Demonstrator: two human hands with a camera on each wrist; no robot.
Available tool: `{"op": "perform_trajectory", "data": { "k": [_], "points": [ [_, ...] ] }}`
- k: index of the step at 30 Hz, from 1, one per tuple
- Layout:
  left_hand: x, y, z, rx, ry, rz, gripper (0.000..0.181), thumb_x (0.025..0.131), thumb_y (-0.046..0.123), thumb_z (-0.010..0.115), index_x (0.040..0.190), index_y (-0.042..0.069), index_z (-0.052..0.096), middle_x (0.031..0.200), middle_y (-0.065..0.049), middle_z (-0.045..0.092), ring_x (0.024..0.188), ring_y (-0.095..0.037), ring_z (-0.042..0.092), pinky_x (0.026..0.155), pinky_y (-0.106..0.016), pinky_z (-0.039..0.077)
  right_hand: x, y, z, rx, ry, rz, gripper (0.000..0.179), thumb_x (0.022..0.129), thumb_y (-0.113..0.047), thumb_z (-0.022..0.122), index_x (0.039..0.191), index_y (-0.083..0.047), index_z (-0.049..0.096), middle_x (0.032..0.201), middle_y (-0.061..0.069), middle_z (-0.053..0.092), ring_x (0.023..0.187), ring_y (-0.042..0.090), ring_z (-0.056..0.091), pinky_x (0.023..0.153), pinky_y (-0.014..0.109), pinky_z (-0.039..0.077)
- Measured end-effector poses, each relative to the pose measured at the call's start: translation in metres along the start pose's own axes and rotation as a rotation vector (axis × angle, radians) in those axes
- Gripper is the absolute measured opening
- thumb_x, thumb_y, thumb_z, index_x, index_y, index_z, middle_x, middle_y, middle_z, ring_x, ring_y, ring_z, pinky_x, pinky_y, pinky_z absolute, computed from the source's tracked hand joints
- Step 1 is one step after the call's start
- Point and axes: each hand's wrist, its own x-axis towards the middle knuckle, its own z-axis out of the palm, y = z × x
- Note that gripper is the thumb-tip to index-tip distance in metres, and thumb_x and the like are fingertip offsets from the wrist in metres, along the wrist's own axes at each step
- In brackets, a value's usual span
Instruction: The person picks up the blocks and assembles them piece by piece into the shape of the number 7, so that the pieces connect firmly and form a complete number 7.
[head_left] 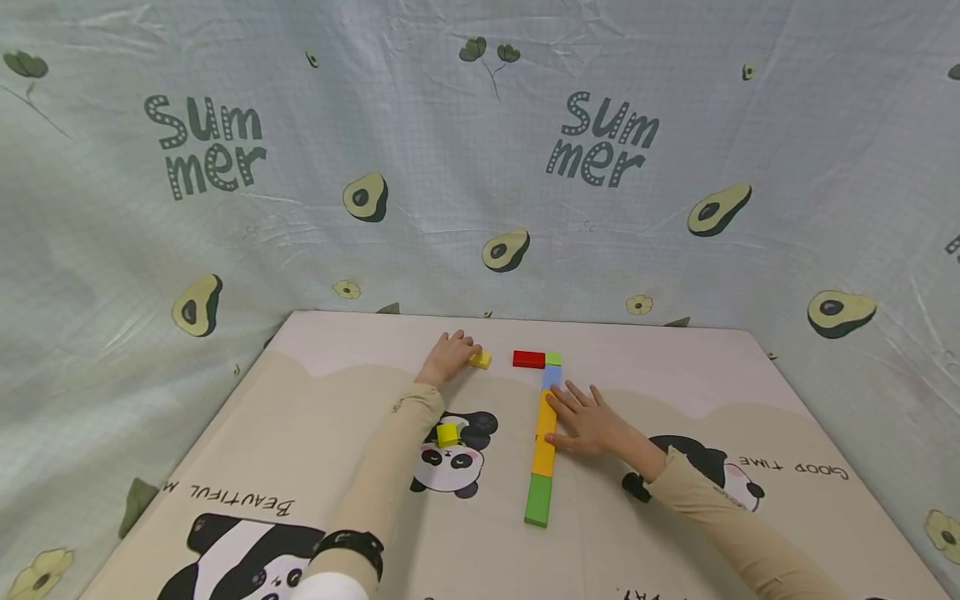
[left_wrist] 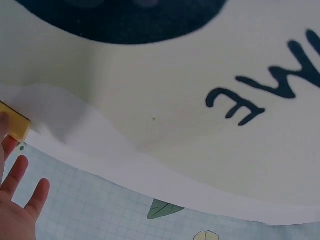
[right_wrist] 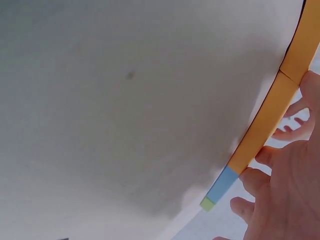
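At the far side of the table my left hand (head_left: 448,358) pinches a yellow block (head_left: 482,360); in the left wrist view this block (left_wrist: 16,122) sits at the left edge between thumb and finger, the other fingers spread. A straight row of blocks runs away from me: a green block (head_left: 537,500) nearest, then two orange blocks (head_left: 544,450), a blue block (head_left: 552,377) and a small light green block (head_left: 553,358). To the left of the light green one lies a red block (head_left: 528,359). My right hand (head_left: 592,423) lies with spread fingers along the row's right side, fingertips touching the orange blocks (right_wrist: 262,122).
A yellow cube (head_left: 447,434) stands on a printed panda, left of the row and near my left forearm. The table (head_left: 645,533) carries panda and lettering prints. Behind it and at both sides hangs a pale curtain (head_left: 435,125) with avocado prints.
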Motion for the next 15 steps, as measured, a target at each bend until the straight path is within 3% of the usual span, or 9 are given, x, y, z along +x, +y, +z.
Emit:
{"op": "perform_trajectory", "data": {
  "k": [7,15],
  "points": [
    [0.002,0.005,0.003,-0.007,0.041,0.004,0.021,0.086,0.014,0.056,0.107,0.016,0.059,0.103,-0.004,0.060,0.099,-0.022,0.050,0.087,-0.042,0.044,0.000,-0.002,-0.001,0.005,-0.022,0.018,0.075,0.085,-0.059,0.040,0.141,-0.011,0.025,0.149,0.009,0.020,0.137,0.033,0.013,0.105,0.059,0.008],
    [0.007,0.014,-0.002,-0.066,0.040,-0.006,0.021,0.088,0.011,0.054,0.108,0.014,0.059,0.105,-0.005,0.060,0.100,-0.022,0.050,0.087,-0.041,0.044,0.000,-0.002,-0.001,0.000,-0.014,0.014,0.075,0.085,-0.059,0.040,0.141,-0.012,0.025,0.149,0.009,0.021,0.137,0.034,0.016,0.105,0.060,0.010]
  ]
}}
